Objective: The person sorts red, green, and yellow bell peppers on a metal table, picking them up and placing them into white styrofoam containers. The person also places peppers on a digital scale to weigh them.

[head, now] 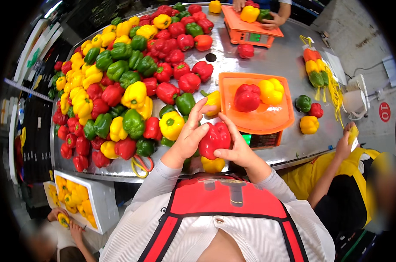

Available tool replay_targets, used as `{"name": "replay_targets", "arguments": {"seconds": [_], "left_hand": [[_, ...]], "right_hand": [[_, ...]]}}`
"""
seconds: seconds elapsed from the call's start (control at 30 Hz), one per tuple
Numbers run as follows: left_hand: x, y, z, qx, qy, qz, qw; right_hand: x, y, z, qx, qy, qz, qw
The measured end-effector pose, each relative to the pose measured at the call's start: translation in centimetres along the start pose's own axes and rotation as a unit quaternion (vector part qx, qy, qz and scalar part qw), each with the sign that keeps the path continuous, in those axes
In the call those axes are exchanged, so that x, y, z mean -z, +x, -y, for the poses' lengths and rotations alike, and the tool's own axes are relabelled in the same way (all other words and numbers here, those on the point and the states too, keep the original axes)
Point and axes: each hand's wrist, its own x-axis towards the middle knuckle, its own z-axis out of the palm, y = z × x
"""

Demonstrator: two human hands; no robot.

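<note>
Between my left hand (188, 137) and my right hand (235, 144) is a red bell pepper (215, 140), held low over the table's near edge. Beyond my right hand, an orange weighing scale (257, 126) carries another red bell pepper (247, 97) and a yellow bell pepper (271, 91) in its tray. A yellow bell pepper (212, 164) lies just below the held one, partly hidden. One more yellow bell pepper (213, 103) rests against the tray's left side. A large pile of red, yellow and green bell peppers (132, 95) spreads to the left of my hands.
A co-worker's hands touch peppers on a second orange scale (229, 19) at the far side. Right of my scale are a green bell pepper (303, 103), bundled peppers (312, 67) and yellow ties (333, 88). Co-workers are at both lower sides, the left one beside a white foam box (103, 206).
</note>
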Motion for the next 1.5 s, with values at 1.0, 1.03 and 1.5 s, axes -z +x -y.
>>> {"name": "replay_targets", "arguments": {"seconds": [1.0, 1.03, 1.5], "left_hand": [[-0.4, 5.4, 1.8, -0.062, -0.088, -0.166, 0.980], [1.5, 3.8, 1.7, -0.063, -0.210, -0.189, 0.957], [13.5, -7.3, -2.4, -0.092, -0.328, -0.448, 0.827]], "right_hand": [[13.3, -8.8, -1.3, 0.202, -0.537, -0.446, 0.687], [12.9, -9.6, -1.7, 0.198, -0.530, -0.442, 0.697], [7.8, -8.8, -5.0, 0.149, -0.456, -0.248, 0.842]]}}
